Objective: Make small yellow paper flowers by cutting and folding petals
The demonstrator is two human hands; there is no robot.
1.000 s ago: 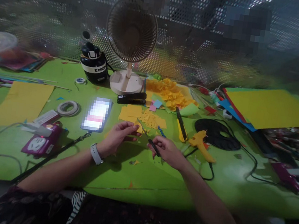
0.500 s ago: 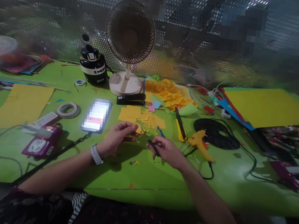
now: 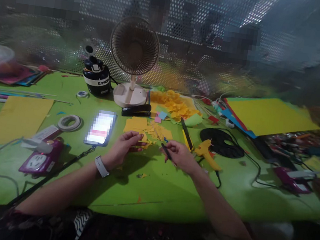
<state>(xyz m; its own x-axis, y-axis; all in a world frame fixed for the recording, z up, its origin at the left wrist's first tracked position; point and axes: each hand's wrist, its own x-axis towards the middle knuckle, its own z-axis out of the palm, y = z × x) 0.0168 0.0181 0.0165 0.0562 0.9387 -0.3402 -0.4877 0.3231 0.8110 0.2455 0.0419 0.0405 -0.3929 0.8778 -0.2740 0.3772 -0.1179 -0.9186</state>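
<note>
My left hand (image 3: 127,144), with a pale watch strap on its wrist, pinches a small piece of orange-yellow paper (image 3: 144,145) above the green table. My right hand (image 3: 179,154) is closed around a slim black-handled tool (image 3: 167,152). Its thin metal end is hard to make out now, and I cannot tell its exact kind. A gap separates the tool from the paper. Just beyond the hands lie a stack of yellow paper squares (image 3: 136,123) and a heap of small cut paper bits (image 3: 160,131). A few scraps (image 3: 141,176) are on the table nearer me.
A yellow cutter knife (image 3: 187,136) and yellow glue gun (image 3: 208,154) lie to the right. Farther back are a stapler (image 3: 136,110), fan (image 3: 134,53) and tray of crumpled orange paper (image 3: 174,104). A lit phone (image 3: 100,127), tape roll (image 3: 69,122) and purple power socket (image 3: 41,159) stand left.
My right hand has drawn the tool away from the paper, and its thin metal blade no longer shows clearly. My left hand keeps the paper pinched. The whole view has shifted slightly.
</note>
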